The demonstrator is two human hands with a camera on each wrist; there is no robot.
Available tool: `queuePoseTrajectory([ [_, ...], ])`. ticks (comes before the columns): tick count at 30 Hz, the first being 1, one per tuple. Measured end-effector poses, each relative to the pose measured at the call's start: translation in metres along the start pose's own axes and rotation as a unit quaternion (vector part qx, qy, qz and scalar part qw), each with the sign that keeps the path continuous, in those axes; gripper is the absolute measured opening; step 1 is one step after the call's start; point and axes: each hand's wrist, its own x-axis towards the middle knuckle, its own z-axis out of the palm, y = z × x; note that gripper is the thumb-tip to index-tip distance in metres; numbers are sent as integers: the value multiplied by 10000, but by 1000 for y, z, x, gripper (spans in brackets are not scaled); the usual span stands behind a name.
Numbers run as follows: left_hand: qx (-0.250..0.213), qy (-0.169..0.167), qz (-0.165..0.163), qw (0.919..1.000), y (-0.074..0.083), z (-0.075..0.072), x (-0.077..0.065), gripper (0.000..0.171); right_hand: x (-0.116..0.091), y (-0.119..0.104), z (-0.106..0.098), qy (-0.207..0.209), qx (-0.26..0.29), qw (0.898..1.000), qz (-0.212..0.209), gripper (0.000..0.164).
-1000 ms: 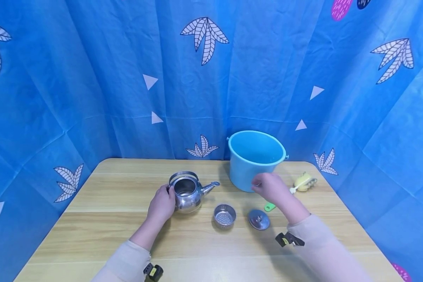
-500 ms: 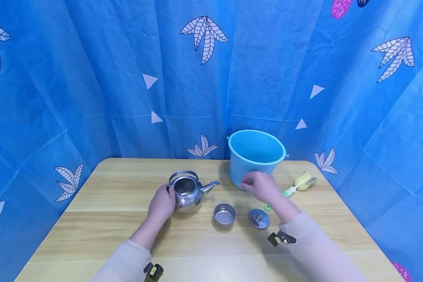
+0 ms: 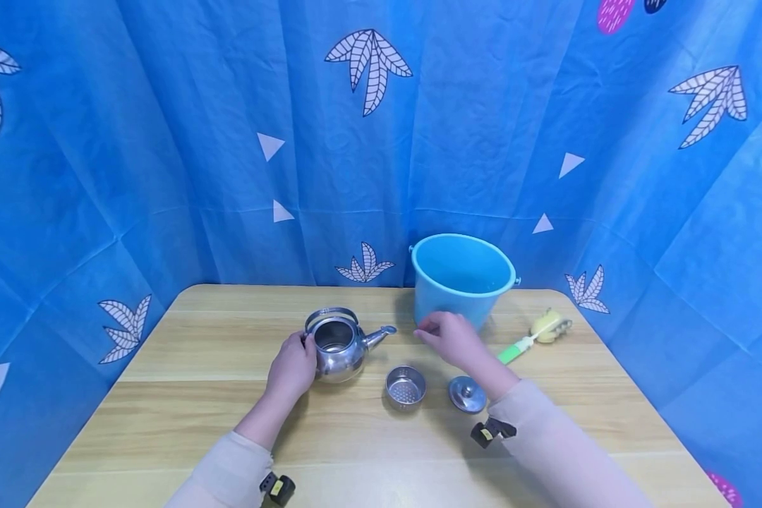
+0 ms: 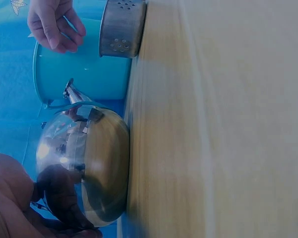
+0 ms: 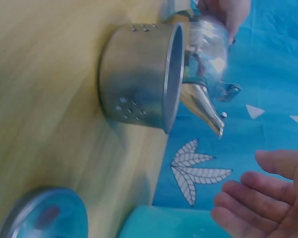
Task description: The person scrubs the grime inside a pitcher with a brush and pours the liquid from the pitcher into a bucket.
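A shiny steel teapot point(image 3: 336, 353) with no lid on stands on the table, its spout to the right. My left hand point(image 3: 292, 365) grips it at its left side; in the left wrist view the fingers point(image 4: 54, 198) overlap the steel body. My right hand point(image 3: 452, 340) is over the table in front of the bucket, right of the spout. Its loosely bent fingers point(image 5: 260, 198) hold nothing in the right wrist view. Below the spout sits a small steel strainer point(image 3: 406, 386) with a perforated bottom. The round steel lid point(image 3: 467, 394) lies to its right, knob up.
A light blue bucket point(image 3: 427, 296) stands at the back right behind my right hand. Right of it lies a brush with a yellow sponge head point(image 3: 548, 326) and green handle, partly hidden by my right arm. A blue curtain point(image 3: 228, 176) surrounds the wooden table point(image 3: 184, 402).
My right hand has moved left, from in front of the bucket's middle toward the teapot spout, uncovering more of the brush handle. The left hand and teapot stay in place.
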Motion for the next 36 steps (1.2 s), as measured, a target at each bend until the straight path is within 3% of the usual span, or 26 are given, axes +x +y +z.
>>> queuePoseTrajectory([
  [9, -13, -29, -52, 10000, 0, 0, 1, 53, 7, -5, 16, -1, 253, 9996, 95, 22],
  [22, -8, -3, -43, 10000, -2, 2, 2, 53, 19, -13, 30, -346, 576, 9970, 373, 47],
  [36, -7, 36, -7, 10000, -1, 3, 2, 52, 27, -13, 42, -657, 791, 9932, 551, 51],
])
